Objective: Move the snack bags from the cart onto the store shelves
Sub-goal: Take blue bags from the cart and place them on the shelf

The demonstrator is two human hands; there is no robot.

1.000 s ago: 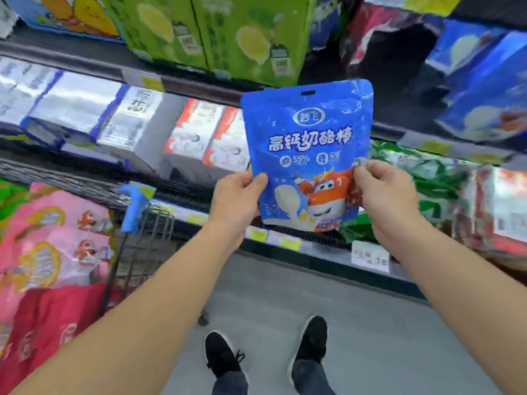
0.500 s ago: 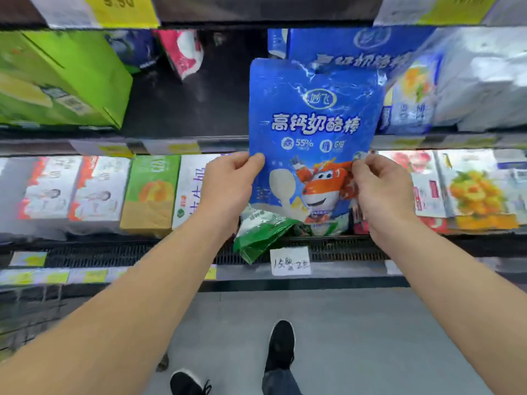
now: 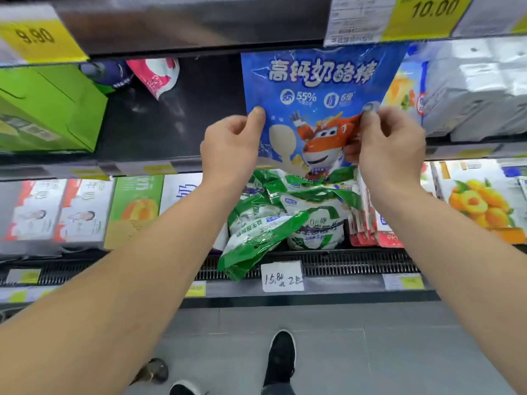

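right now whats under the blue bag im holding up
Below the blue bag, on the lower shelf, lies a loose pile of green and white bags. The blue bag's bottom edge overlaps the top of the pile, so whatever sits behind there is hidden.

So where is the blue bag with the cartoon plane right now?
In the head view, the blue snack bag sits centre-right, held upright at the middle shelf by the left hand and right hand, just above the green bags, its top under the 10.00 price tag.
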